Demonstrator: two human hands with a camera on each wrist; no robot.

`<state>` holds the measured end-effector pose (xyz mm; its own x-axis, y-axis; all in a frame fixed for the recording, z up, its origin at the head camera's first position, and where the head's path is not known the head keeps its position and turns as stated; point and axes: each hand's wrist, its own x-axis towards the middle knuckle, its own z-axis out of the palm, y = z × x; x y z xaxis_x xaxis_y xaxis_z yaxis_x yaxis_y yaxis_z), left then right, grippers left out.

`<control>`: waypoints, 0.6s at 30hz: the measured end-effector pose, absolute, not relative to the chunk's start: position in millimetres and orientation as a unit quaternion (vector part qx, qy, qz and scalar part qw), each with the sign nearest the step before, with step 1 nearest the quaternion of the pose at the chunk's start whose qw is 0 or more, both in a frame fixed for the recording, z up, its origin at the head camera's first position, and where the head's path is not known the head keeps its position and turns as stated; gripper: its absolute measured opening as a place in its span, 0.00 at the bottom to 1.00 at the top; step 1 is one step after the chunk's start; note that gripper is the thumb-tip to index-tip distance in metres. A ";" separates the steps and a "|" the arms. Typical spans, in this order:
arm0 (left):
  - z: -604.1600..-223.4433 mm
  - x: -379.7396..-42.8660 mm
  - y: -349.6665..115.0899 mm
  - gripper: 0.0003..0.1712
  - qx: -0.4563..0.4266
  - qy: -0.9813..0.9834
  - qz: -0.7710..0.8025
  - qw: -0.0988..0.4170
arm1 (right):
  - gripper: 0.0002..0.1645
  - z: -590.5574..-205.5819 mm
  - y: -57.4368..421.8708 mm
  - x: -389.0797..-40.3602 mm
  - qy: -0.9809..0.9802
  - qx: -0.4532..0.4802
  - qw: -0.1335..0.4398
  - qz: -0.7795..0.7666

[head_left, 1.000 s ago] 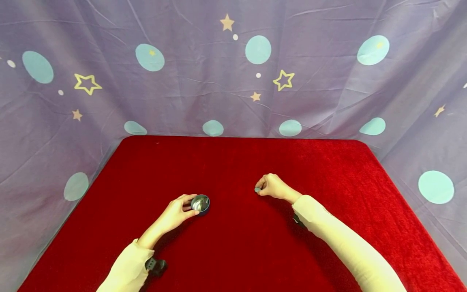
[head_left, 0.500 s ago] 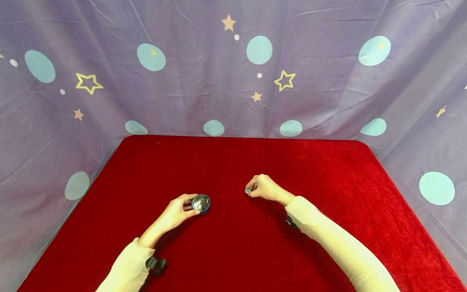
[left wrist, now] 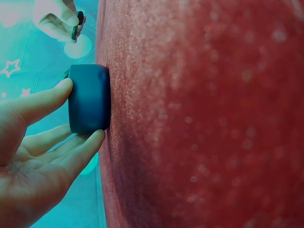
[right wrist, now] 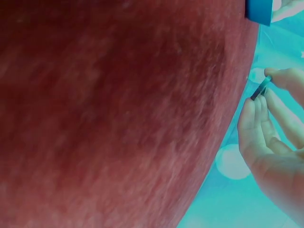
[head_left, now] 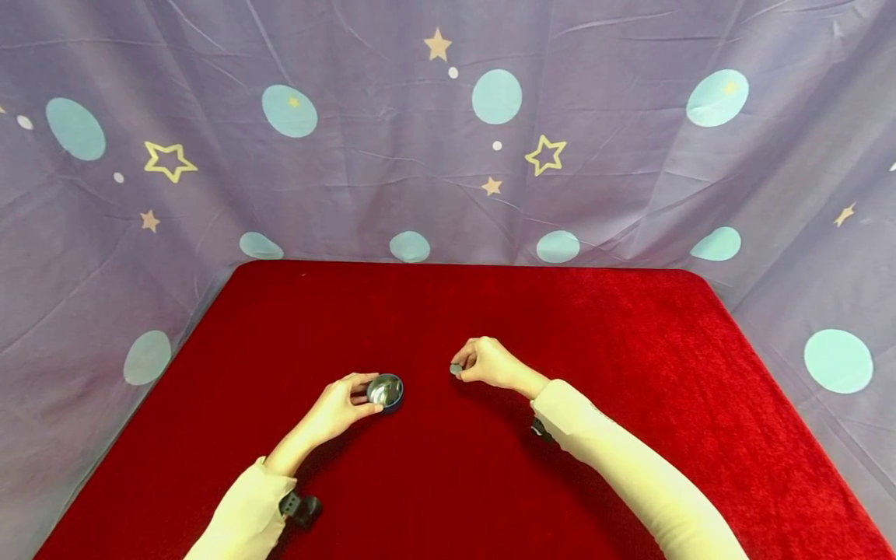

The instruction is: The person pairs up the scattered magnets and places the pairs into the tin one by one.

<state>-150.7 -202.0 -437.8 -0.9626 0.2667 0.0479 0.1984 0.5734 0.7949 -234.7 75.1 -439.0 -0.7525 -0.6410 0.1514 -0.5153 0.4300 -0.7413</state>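
Note:
A small round dark blue bowl (head_left: 392,393) with a shiny, metallic-looking inside stands upright on the red cloth. My left hand (head_left: 337,407) grips it from the left, thumb on the near side and fingers on the far side. In the left wrist view the bowl (left wrist: 89,100) shows a smooth low wall, its base on the cloth. To its right, my right hand (head_left: 493,365) pinches a small thin grey disc (head_left: 456,369) between thumb and fingertips. The right wrist view shows the disc (right wrist: 260,89) edge-on, held above the cloth; its exact kind is unclear.
A red velvety cloth (head_left: 448,482) covers the table. Purple fabric (head_left: 392,117) with stars and pale blue dots hangs behind it and along both sides. Dark wrist cameras sit under both cream sleeves (head_left: 616,459).
My right hand has moved left with the disc, closer to the bowl. The left hand and the bowl have stayed in place.

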 end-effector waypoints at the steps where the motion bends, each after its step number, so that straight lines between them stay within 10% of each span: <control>1: -437.8 -150.7 -202.0 0.28 0.131 0.886 0.443 0.039 | 0.08 -431.4 72.0 -229.4 0.847 -0.329 0.086 -0.408; 18: -436.9 -151.4 -201.8 0.28 0.136 0.887 0.440 0.043 | 0.10 -423.6 38.0 -215.4 0.848 -0.336 0.082 -0.401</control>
<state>-151.4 -201.8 -436.9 -0.9592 0.2794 0.0432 0.2034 0.5759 0.7918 -215.4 38.0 -423.6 -0.7612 -0.6352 0.1308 -0.5040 0.4525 -0.7357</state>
